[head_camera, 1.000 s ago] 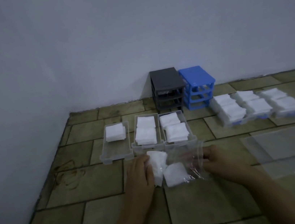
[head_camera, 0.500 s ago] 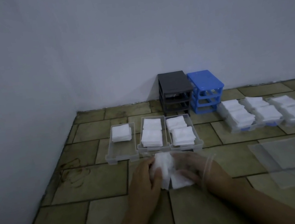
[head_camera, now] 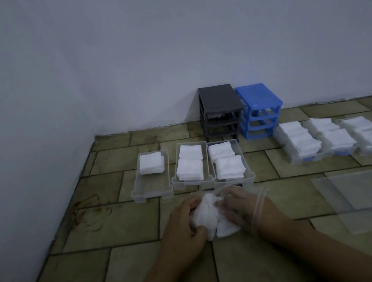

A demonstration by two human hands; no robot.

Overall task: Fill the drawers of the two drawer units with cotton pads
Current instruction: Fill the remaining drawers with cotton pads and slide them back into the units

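Hands (head_camera: pixel 187 222) cupped around cotton pads (head_camera: pixel 206 218)

We see a bare room corner, prob. a home: plain wall (head_camera: pixel 165 36), tiled floor (head_camera: pixel 121 233).

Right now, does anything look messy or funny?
Yes: the leftmost clear drawer holds one stack of cotton pads, its neighbours two each. The pads between both hands look crumpled, not stacked flat.
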